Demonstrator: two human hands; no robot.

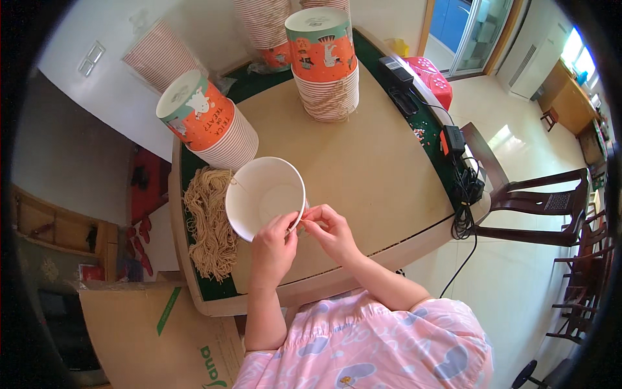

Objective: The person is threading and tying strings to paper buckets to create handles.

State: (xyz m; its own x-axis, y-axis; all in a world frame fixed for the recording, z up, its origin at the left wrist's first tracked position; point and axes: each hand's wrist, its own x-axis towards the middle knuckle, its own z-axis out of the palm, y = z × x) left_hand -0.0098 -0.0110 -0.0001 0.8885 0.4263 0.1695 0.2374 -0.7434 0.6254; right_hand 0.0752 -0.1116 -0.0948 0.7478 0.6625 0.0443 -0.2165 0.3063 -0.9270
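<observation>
My left hand [275,243] grips the near rim of a white paper bucket [264,194], tilted so its open inside faces me. A thin string runs across the mouth of the bucket from its far rim. My right hand [330,227] pinches the string's end just outside the rim, touching the left thumb. To the left of the bucket lies a pile of tan string pieces [210,223] on the green table edge.
Two stacks of orange printed paper buckets [207,123] [324,61] stand on the tan table top [376,168], with wrapped stacks behind. Black chargers and cables [457,168] lie along the right edge. A wooden chair [538,204] is at right, a cardboard box [155,337] at lower left.
</observation>
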